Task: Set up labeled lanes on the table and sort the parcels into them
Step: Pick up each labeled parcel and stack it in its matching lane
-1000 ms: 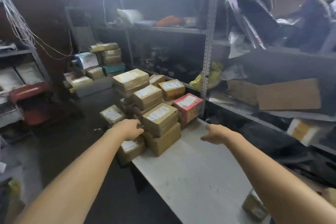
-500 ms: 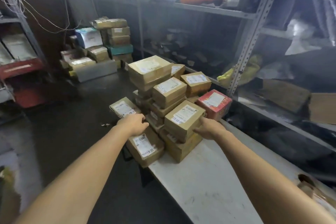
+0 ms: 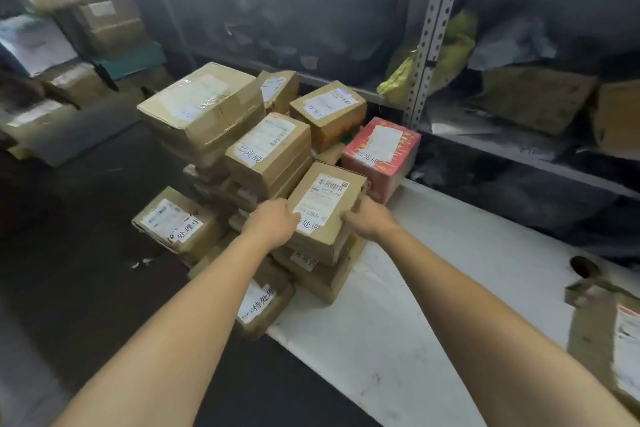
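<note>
At the near corner of the parcel pile on the white table [image 3: 415, 308], the left hand [image 3: 273, 224] and the right hand [image 3: 369, 220] clasp opposite sides of a brown labelled parcel [image 3: 325, 208], fingers curled over its edges. It sits on top of a short stack, resting on a second brown box [image 3: 317, 276], with the red parcel [image 3: 381, 152] just behind it and taller stacks just beside it on the left. The step looks like lifting this one off to sort it. A straight upward lift with even pressure from both palms should keep the lower box from being dragged along, and it avoids nudging the low parcel [image 3: 259, 305] that overhangs the table edge. The handwritten sticker at the parcel's near end is partly hidden by the left hand, so it should be read before a lane is chosen. No lane labels show on the bare stretch of table to the right.
</note>
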